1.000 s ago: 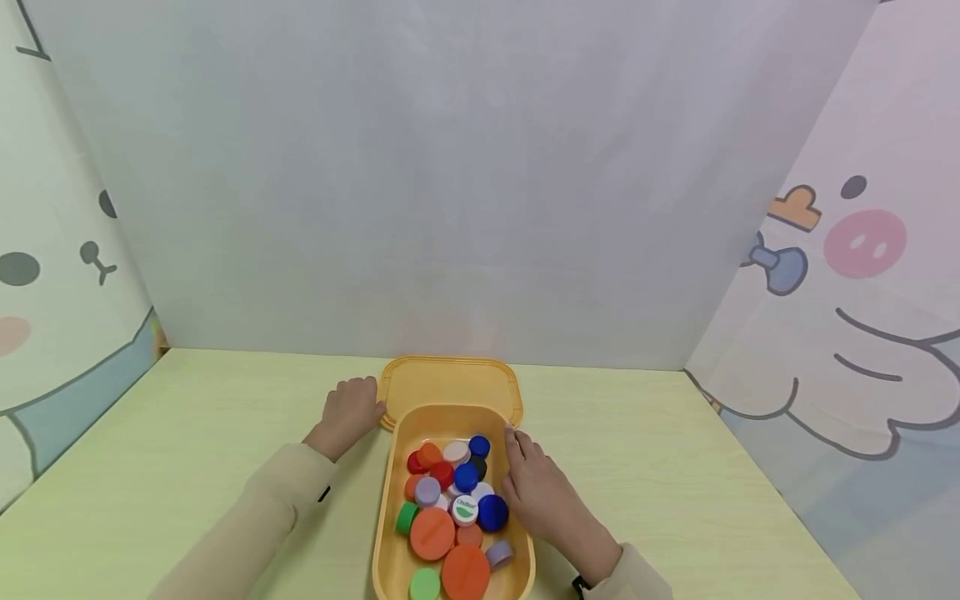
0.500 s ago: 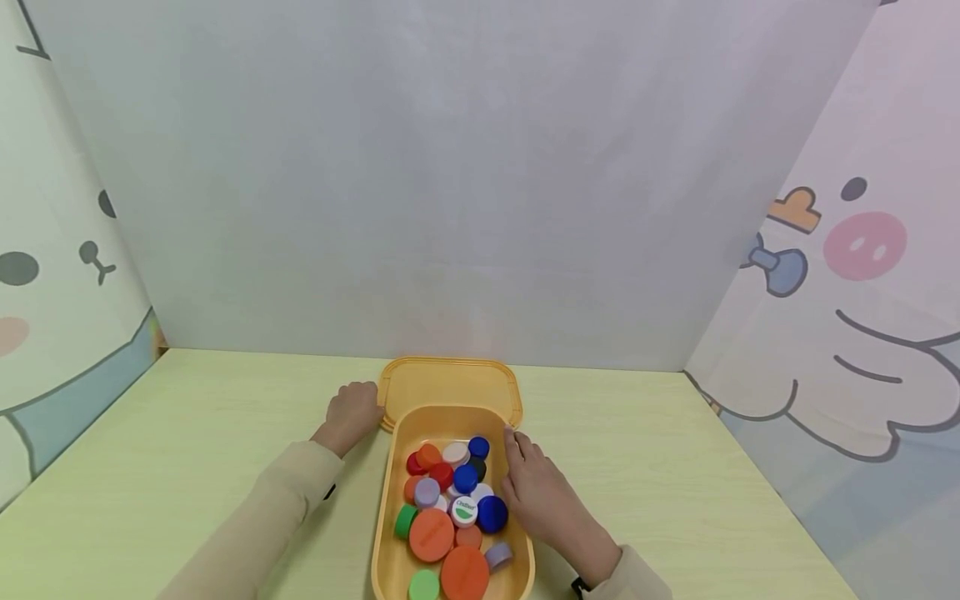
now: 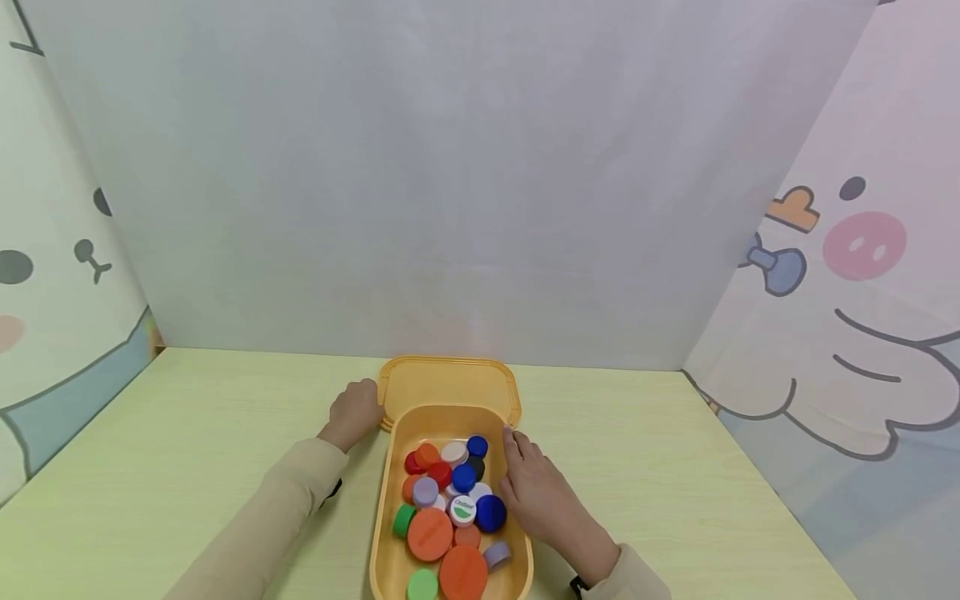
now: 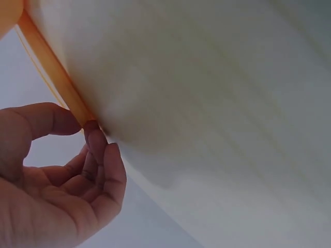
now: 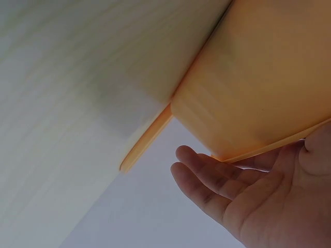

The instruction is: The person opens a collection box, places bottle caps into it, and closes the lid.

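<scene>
An orange-yellow plastic box [image 3: 450, 422] stands at the front middle of the table, with its flat lid [image 3: 448, 385] lying just behind it. Several bottle caps fill the box: orange-red caps [image 3: 462, 572], blue caps [image 3: 491, 513], a light green cap [image 3: 423, 585], and red, white and lilac ones. My left hand [image 3: 354, 415] pinches the lid's left edge between thumb and fingertips, as the left wrist view shows at the lid's rim [image 4: 54, 70]. My right hand [image 3: 542, 498] rests along the box's right rim, its fingers fairly straight; the right wrist view shows them below the box wall [image 5: 258, 77].
The pale yellow-green table [image 3: 660, 467] runs back to a grey-white cloth [image 3: 465, 183]. Cartoon-printed panels [image 3: 862, 250] stand at both sides. The box's near end is cut off by the head view's lower edge.
The left forearm and sleeve have shifted slightly to the right and forward, with the hand staying at the lid's edge. The right hand, box and lid hold nearly the same places.
</scene>
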Demonstrator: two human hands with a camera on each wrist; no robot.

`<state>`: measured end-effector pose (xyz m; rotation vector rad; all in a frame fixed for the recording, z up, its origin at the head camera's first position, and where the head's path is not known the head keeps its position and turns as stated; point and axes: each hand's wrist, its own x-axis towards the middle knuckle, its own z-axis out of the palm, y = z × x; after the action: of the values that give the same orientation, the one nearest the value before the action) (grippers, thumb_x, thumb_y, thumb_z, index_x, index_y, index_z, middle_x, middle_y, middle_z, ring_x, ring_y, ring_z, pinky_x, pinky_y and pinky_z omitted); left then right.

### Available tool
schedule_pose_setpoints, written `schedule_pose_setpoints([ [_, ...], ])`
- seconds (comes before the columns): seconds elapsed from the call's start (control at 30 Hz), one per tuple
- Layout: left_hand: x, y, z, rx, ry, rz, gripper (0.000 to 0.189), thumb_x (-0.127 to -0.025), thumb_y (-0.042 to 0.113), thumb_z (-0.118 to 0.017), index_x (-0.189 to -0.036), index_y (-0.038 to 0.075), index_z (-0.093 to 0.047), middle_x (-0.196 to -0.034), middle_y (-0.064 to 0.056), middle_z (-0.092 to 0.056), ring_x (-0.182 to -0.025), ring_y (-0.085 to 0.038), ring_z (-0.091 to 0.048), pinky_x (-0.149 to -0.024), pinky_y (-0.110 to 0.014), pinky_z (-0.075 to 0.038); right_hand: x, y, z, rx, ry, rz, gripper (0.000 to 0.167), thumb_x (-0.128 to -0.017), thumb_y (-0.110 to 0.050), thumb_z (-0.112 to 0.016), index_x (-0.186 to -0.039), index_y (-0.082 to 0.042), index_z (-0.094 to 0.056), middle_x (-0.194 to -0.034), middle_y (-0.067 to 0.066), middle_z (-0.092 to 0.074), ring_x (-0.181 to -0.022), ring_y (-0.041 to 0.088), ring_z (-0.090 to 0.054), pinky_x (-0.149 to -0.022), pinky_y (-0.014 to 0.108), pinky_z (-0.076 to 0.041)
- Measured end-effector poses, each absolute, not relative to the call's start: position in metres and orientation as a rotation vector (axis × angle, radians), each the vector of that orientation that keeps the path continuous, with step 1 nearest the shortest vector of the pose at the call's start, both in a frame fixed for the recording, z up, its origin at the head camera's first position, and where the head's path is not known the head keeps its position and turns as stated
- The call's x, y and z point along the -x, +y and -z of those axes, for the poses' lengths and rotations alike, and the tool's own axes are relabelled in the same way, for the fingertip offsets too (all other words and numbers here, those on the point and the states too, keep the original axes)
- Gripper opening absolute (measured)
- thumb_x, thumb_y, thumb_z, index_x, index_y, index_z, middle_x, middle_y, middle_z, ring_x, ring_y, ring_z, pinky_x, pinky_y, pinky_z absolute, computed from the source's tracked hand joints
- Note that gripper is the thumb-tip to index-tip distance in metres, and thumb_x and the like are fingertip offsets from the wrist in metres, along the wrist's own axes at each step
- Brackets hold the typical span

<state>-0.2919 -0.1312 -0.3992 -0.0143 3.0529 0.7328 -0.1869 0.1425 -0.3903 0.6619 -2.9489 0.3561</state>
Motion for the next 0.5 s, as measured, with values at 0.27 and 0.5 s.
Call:
schedule_pose_setpoints([
  [0.27,0.2885,-0.1305,0.3946,0.035,3.015,-0.821,0.003,-0.076,0.002,-0.045,-0.073,0.002,-0.043,-0.062,-0.006,-0.038,-0.052,-0.017,-0.038,-0.042,-0.024,-0.03,0.1878,0.1422,0.3907,-0.655,-2.947,-0.364,0.053,-0.091,-0.018,-0.042,-0.138,0.006,-0.031,-0.137,0.023,-0.04,-0.124,0.035,-0.043,-0.098,0.048,-0.039],
  [0.5,0.2911,-0.1307,0.3938,0.006,2.989,-0.946,0.007,-0.075,0.0,-0.044,-0.071,0.003,-0.039,-0.061,-0.005,-0.035,-0.051,-0.015,-0.036,-0.043,-0.023,-0.03,0.1872,0.1421,0.39,-0.652,-2.948,-0.372,0.053,-0.091,-0.017,-0.041,-0.138,0.006,-0.031,-0.136,0.024,-0.04,-0.124,0.036,-0.043,-0.098,0.049,-0.039],
])
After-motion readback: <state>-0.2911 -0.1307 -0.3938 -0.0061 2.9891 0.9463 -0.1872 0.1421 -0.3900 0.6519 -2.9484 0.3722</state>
